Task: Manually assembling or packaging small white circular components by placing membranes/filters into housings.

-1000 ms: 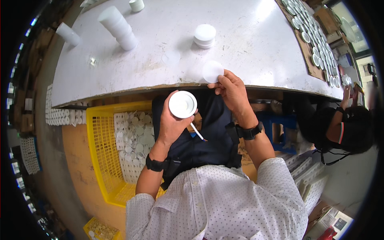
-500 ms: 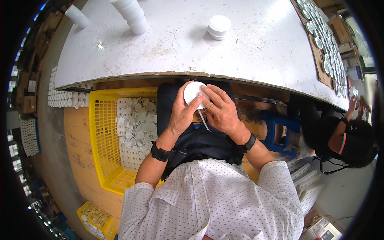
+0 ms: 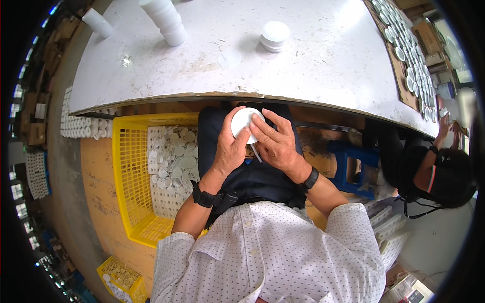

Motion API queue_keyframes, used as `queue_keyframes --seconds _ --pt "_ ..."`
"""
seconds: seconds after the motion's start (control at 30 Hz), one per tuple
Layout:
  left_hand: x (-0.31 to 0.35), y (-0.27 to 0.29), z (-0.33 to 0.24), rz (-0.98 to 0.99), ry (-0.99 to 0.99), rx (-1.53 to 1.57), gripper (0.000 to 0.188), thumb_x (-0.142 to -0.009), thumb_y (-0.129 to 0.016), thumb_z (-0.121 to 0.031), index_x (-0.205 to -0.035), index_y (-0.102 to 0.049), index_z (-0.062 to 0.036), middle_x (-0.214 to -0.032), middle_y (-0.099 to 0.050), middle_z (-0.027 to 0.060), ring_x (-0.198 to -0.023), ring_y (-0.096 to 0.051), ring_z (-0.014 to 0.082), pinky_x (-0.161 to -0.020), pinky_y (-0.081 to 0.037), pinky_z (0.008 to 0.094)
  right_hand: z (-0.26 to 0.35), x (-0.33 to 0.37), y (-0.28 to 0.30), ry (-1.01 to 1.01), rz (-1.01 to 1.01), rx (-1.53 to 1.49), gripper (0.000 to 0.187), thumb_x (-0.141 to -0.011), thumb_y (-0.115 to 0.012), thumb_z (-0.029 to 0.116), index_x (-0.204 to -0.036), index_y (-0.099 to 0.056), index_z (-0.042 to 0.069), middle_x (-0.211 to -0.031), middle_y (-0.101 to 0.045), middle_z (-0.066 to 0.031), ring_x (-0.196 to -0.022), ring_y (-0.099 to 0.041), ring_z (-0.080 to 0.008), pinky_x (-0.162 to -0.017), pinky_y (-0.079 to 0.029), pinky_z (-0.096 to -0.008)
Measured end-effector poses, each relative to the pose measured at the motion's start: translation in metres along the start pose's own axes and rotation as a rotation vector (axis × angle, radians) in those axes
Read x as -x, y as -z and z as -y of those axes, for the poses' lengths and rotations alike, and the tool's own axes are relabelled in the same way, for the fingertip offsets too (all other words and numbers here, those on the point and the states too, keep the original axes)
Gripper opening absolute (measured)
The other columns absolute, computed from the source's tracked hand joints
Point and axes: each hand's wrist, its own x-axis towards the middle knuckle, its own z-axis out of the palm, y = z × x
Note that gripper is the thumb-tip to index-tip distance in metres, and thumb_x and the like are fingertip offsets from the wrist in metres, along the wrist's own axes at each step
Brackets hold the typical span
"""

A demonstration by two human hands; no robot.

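A round white disc [image 3: 243, 121], like a shallow lid, is held over my lap just off the table's front edge. My left hand [image 3: 230, 144] grips it from the left side, thumb across its face. My right hand [image 3: 275, 139] is closed on its right side, fingers bent over the top face. Below the disc a thin pale stick-like piece [image 3: 256, 153] shows between my hands; its upper part is hidden, so I cannot tell whether it joins the disc. On the white table [image 3: 202, 76] ahead stands a short stack of similar white discs [image 3: 275, 35].
Left of my legs is a yellow crate [image 3: 131, 177] holding many loose white discs [image 3: 177, 156]. Taller white stacks [image 3: 166, 22] stand at the table's far left. A board of white rings [image 3: 404, 55] lies right. A co-worker [image 3: 434, 177] sits right, near a blue stool [image 3: 348, 164].
My right fingers have shifted across the disc's face, and the disc has turned or tilted slightly. The thin piece below shows less. The co-worker's hands have moved a little.
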Motion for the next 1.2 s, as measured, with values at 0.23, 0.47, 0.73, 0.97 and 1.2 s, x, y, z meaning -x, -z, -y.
queue_keyframes --seconds 0.23,0.47,0.73,0.97,1.2 --pt "-0.001 0.007 0.005 -0.047 0.013 0.050 0.040 -0.086 -0.048 -0.009 -0.124 -0.038 0.0006 -0.114 -0.050 0.0136 -0.104 -0.050 0.0191 -0.089 -0.041 0.0297 0.006 -0.006 -0.003 -0.001 0.011 -0.029 0.050 -0.060 -0.067 0.002 -0.109 -0.059 0.008 -0.121 -0.053 -0.0089 -0.105 -0.051 -0.0312 -0.081 -0.043 -0.0387" --pt "-0.006 0.097 0.021 -0.427 0.106 0.215 0.051 -0.077 -0.053 0.004 -0.125 -0.033 -0.0003 -0.113 -0.048 0.0152 -0.100 -0.052 0.0261 -0.078 -0.050 0.0353 -0.029 -0.036 0.021 -0.301 -0.175 -0.143 0.033 -0.072 -0.057 -0.004 -0.105 -0.058 0.001 -0.106 -0.057 -0.0169 -0.089 -0.057 -0.0302 -0.076 -0.048 -0.0344" --pt "0.084 0.263 0.147 -1.005 0.420 0.031 0.054 -0.071 -0.045 0.007 -0.124 -0.036 -0.0035 -0.113 -0.048 0.0131 -0.093 -0.054 0.0246 -0.065 -0.050 0.0346 -0.113 -0.082 0.026 -0.968 -0.267 -0.476 0.035 -0.078 -0.065 0.022 -0.101 -0.056 -0.003 -0.085 -0.059 -0.0089 -0.072 -0.057 -0.0133 -0.060 -0.047 -0.0238" --pt "0.235 0.334 0.247 -0.946 0.924 -0.121 0.034 -0.073 -0.054 -0.014 -0.106 -0.048 -0.0093 -0.094 -0.050 0.0125 -0.072 -0.053 0.0232 -0.046 -0.040 0.0320 -0.129 -0.096 0.009 -1.025 -0.212 -0.650 0.045 -0.078 -0.066 0.027 -0.107 -0.052 -0.005 -0.083 -0.060 -0.0101 -0.068 -0.058 -0.0131 -0.058 -0.047 -0.0237" --pt "0.172 0.258 0.230 -0.818 0.921 -0.001 0.041 -0.088 -0.054 -0.028 -0.119 -0.046 -0.0023 -0.113 -0.054 0.0139 -0.095 -0.058 0.0321 -0.073 -0.049 0.0372 -0.142 -0.067 0.035 -0.998 -0.196 -0.539 0.036 -0.081 -0.060 0.023 -0.103 -0.055 -0.005 -0.079 -0.060 -0.0076 -0.068 -0.057 -0.0113 -0.059 -0.047 -0.0230"
